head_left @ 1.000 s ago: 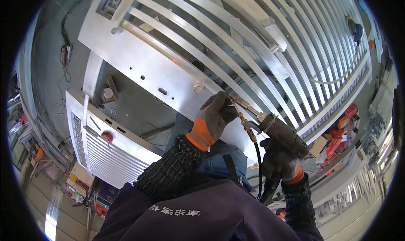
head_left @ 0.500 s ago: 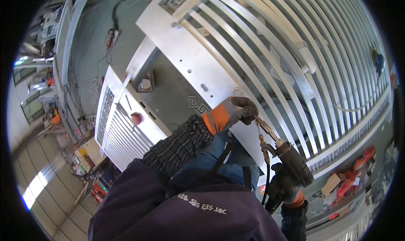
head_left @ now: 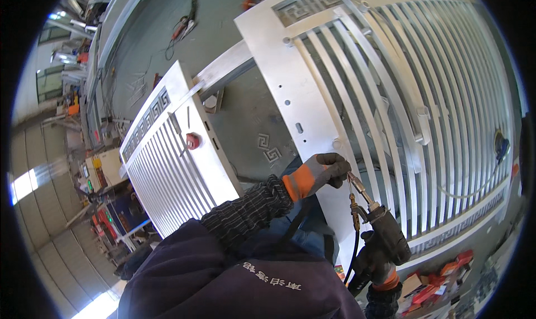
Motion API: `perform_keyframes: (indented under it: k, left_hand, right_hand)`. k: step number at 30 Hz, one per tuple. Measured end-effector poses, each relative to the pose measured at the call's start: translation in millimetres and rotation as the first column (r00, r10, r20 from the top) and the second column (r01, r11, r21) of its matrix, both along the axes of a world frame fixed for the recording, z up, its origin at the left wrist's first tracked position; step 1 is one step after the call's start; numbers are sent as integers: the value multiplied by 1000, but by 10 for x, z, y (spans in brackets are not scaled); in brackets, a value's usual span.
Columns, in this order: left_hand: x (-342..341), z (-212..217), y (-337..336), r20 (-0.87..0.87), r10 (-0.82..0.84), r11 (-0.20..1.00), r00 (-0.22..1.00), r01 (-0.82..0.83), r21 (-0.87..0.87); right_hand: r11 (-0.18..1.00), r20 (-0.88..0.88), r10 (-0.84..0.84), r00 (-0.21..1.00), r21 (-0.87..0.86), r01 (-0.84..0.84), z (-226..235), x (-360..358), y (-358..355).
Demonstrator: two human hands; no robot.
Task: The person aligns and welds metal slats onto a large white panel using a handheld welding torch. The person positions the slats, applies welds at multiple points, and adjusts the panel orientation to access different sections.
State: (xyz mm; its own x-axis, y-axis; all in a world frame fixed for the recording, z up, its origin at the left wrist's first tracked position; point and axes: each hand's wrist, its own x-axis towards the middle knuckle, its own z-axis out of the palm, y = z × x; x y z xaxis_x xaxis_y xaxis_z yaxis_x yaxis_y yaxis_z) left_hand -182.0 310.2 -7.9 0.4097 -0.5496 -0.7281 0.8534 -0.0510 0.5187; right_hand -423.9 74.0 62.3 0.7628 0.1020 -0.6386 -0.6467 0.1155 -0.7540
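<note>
My right hand (head_left: 375, 266), in a dark and orange glove, grips a dark pistol-shaped power tool (head_left: 389, 235) at the lower right. Its slim metal nose points up and left; a brass valve (head_left: 356, 208) with a black hose (head_left: 354, 255) runs beside it. My left hand (head_left: 321, 174), gloved in grey and orange, is closed with its fingertips together at the tip of the nose. Whatever those fingers pinch is too small to make out. Both hands are over the near part of a large white slatted metal gate panel (head_left: 312, 112), whose plain edge strip has several holes.
A second white slatted panel (head_left: 184, 84) stands to the left, with a red round-ended tool (head_left: 192, 141) on it. A metal crossbar (head_left: 226, 67) spans between the panels. Cut key-pattern pieces (head_left: 271, 151) lie on the floor. Red boxes (head_left: 427, 291) are at the lower right.
My view has turned, so the panels appear shifted right and down. Both hands stay together, the left still at the tool's tip, the right still holding the tool.
</note>
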Motion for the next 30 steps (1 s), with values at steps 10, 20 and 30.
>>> perform_keyframes:
  k: [10, 20, 30]
  left_hand:
    - [-126, 148, 474, -12, 310, 948, 951, -308, 80]
    - [-346, 129, 818, -118, 274, 959, 955, -261, 111]
    - [606, -146, 1542, -250, 400, 915, 882, -401, 50]
  right_hand:
    - [986, 89, 165, 982, -26, -163, 63, 268, 29]
    - [990, -48, 126, 991, 64, -123, 253, 1040, 328]
    - [969, -149, 198, 969, 178, -171, 248, 2838, 1449]
